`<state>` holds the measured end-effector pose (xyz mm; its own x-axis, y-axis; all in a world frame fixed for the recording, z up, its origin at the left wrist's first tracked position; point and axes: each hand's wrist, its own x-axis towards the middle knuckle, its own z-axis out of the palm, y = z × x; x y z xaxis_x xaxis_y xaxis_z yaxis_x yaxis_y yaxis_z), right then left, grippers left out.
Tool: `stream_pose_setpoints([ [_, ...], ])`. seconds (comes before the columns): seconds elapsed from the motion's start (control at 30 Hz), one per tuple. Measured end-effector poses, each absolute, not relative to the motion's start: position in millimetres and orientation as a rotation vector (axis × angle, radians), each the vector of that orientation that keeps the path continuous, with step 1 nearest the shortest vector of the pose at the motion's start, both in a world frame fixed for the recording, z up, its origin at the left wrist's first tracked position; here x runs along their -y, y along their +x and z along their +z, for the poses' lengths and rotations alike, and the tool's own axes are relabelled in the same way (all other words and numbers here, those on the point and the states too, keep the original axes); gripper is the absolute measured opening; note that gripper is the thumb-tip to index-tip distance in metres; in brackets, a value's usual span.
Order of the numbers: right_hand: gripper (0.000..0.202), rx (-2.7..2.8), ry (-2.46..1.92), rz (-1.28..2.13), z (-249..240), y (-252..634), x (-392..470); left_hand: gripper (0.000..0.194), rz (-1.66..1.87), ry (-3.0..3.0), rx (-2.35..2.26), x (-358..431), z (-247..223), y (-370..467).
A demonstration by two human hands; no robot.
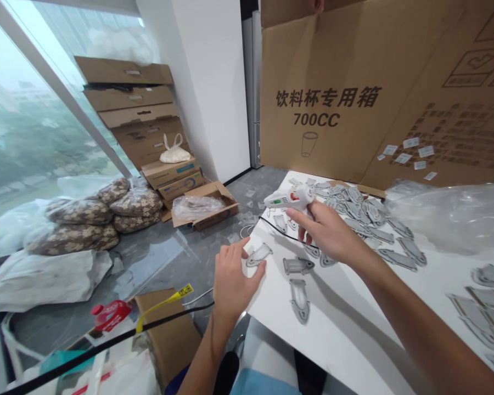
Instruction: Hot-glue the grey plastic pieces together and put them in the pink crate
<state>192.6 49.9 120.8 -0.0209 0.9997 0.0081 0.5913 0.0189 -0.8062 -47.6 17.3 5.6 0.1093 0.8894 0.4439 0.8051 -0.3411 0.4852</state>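
Note:
My right hand [323,227] is wrapped round a white hot glue gun [286,198] with green and orange marks, held above the table. A black cord [278,227] runs below the gun and my fingers. At the table's left edge my left hand [233,280] is spread, its thumb and forefinger on either side of a flat grey boat-shaped piece [258,255]; whether they press on it I cannot tell. Two similar grey pieces, one sideways [298,265] and one lengthwise [299,300], lie to the right of that hand. Beyond my right hand is a heap of such pieces [349,200].
A large cardboard box [321,66] stands behind the white table [337,329]. Clear plastic [444,219] and more grey pieces [481,312] lie on the right. Stacked boxes [135,109], patterned bags [86,214] and an open carton [216,211] sit on the floor left.

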Motion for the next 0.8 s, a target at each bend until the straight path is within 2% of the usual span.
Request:
stream_pose_setpoints([
  [0.1,0.034,1.777,-1.669,0.867,121.8,192.8,-48.7,0.054,1.018,2.306,-1.685,-16.0,9.3,-47.8],
  [0.3,0.033,1.965,-1.685,0.873,119.5,193.4,-49.6,0.02,1.06,2.343,-1.665,-16.4,2.4,-48.7],
  [0.6,0.04,2.101,-1.68,1.013,107.5,191.8,-54.0,0.015,1.072,2.378,-1.737,-17.6,-1.5,-46.4],
  [0.8,0.039,2.122,-1.64,1.05,98.7,189.5,-57.3,0.015,1.085,2.383,-1.734,-18.2,-3.0,-46.6],
])
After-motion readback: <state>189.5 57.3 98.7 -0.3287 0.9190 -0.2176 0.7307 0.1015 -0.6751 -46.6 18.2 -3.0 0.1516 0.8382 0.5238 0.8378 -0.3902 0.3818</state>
